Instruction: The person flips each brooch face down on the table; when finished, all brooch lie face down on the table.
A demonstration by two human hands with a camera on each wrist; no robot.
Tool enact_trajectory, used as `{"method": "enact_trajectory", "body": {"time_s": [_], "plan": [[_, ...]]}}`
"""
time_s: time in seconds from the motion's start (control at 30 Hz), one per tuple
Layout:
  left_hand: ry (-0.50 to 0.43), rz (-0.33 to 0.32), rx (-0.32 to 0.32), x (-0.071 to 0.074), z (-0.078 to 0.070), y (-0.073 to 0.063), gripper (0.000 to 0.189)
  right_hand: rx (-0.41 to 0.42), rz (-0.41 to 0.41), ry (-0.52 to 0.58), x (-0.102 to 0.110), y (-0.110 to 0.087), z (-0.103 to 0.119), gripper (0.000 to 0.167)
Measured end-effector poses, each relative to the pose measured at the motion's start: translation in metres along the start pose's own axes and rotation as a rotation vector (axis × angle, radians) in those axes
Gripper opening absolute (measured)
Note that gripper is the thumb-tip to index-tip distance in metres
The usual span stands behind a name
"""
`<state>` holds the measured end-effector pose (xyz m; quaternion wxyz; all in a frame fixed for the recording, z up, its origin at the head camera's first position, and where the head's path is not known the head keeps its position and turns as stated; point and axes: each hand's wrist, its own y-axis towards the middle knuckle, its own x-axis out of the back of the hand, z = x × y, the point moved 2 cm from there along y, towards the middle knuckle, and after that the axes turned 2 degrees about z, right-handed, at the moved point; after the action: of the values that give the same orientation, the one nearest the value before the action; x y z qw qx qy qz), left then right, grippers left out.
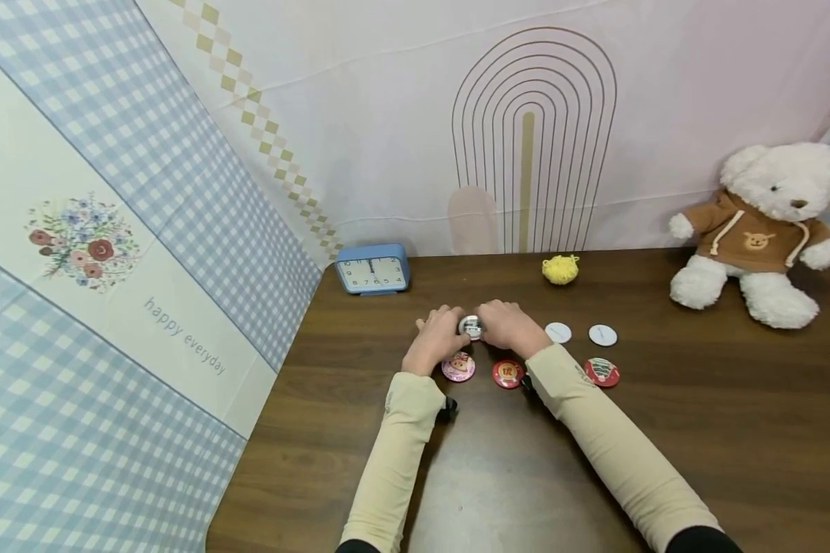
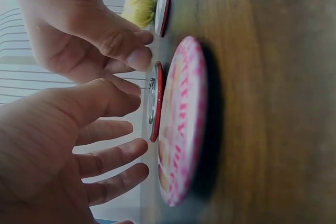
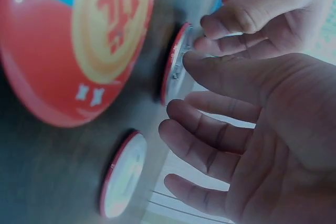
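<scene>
A round pin-back badge lies back side up on the table between my hands, its metal pin visible in both wrist views. From the left, my left hand reaches around it, fingers spread and slightly bent. On the other side is my right hand, thumb and loosely curved fingers close to the badge. Whether any fingertip touches the badge cannot be told. Nearer me lie a pink badge, below the left hand, and a red badge with gold centre, below the right.
Two white discs and a red badge with a tree design lie to the right. Farther back are a blue clock, a yellow yarn ball and a white teddy bear against the cloth backdrop.
</scene>
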<state>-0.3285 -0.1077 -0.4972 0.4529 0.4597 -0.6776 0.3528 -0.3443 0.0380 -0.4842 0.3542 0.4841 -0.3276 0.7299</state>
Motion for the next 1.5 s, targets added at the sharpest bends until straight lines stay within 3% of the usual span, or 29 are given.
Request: {"method": "enact_trajectory", "body": {"time_s": [0.33,0.53,0.7,1.1,1.33,1.5], "plan": [[-0.060,-0.031,0.022,0.007,0.006,-0.015,0.052,0.057,-0.052,0.004,0.009,-0.012,0.008,0.019],[-0.050,-0.034,-0.024,0.011,0.007,-0.024,0.040,0.081,-0.049,0.014,0.009,-0.019,0.016,0.025],[-0.031,-0.017,-0.053,0.014,0.008,-0.035,0.029,0.108,-0.049,-0.003,0.004,-0.024,0.022,0.020],[-0.013,0.056,-0.092,0.014,0.009,-0.051,0.028,0.172,-0.042,0.008,-0.005,-0.030,0.032,0.014],[0.007,0.095,-0.093,0.010,0.012,-0.056,0.044,0.175,-0.034,0.021,-0.013,-0.028,0.038,0.028],[0.009,0.099,-0.084,0.007,0.015,-0.058,0.045,0.142,-0.004,0.009,-0.018,-0.027,0.042,0.044]]}}
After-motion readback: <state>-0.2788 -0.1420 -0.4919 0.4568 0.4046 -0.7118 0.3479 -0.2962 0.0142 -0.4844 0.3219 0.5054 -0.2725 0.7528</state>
